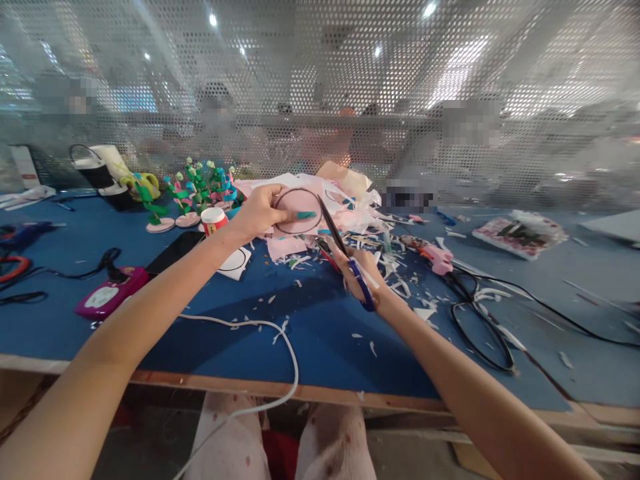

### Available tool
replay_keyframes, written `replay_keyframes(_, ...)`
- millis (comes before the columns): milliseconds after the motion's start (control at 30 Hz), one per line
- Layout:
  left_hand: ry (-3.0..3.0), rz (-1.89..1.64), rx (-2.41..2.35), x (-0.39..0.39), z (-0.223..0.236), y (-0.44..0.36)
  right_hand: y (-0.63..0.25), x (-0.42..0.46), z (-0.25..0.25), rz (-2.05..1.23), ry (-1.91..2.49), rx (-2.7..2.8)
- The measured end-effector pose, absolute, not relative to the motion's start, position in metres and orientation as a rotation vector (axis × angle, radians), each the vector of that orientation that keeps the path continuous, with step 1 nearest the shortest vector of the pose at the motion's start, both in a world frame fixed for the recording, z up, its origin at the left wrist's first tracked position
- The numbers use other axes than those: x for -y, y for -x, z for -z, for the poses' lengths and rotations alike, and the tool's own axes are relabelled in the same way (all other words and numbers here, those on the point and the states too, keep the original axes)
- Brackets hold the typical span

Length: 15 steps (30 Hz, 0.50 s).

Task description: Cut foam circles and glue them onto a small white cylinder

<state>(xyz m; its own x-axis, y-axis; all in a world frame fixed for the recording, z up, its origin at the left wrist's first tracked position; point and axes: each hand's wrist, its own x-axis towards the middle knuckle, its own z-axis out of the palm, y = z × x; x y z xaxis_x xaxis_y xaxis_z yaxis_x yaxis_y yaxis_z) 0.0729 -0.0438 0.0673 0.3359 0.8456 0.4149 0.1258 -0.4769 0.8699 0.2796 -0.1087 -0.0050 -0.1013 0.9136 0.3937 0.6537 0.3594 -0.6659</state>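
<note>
My left hand (pixel 267 212) pinches a pink piece of paper (pixel 299 200) with a dark circle drawn on it; the thumb lies across its face. In my right hand (pixel 361 270) is a pair of scissors (pixel 334 227) with blue handles, its blades pointing up beside the circle's right edge. Whether the blades touch the paper, I cannot tell. Behind and below both hands lies a heap of pink and white paper scraps (pixel 345 200). A white piece with a drawn circle (pixel 235 263) rests on the table under my left forearm.
Small craft plants (pixel 187 200) on pink discs stand at the back left, near a red and white pot (pixel 214 220). A purple power strip (pixel 111 292) and white cable (pixel 260 323) lie in front. A pink glue gun (pixel 437 259) with black cord is right. Perforated metal (pixel 300 80) rises behind the blue table (pixel 330 347).
</note>
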Motion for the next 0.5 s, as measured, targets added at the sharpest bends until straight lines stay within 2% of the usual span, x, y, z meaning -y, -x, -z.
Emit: replay_keyframes(500,-1.861,-1.279,-0.850,0.0447,-0.0677,-0.0715,-0.2845,0.1039,0.0114,-0.412,1.352,1.787)
